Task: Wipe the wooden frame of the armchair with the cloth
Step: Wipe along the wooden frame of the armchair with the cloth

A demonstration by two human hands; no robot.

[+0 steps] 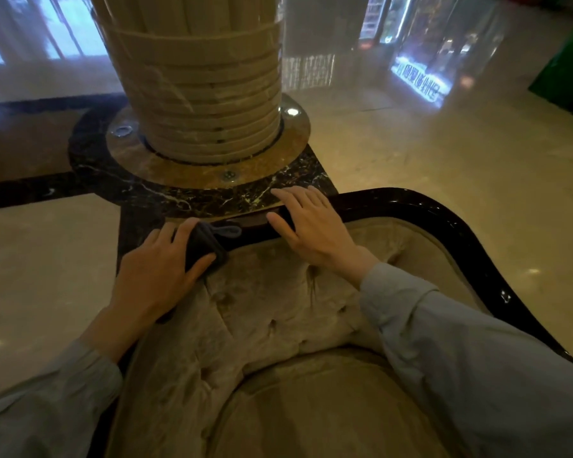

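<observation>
The left hand grips a dark cloth, pressing it on the top rail of the armchair's glossy dark frame. The right hand lies flat and open on the rail just beside it, fingers spread, forearm reaching across the tufted backrest.

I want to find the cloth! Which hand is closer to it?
The left hand. It is pressing the dark cloth onto the chair's wooden frame. The right hand rests flat on the frame, a little to the cloth's right, not touching it.
</observation>
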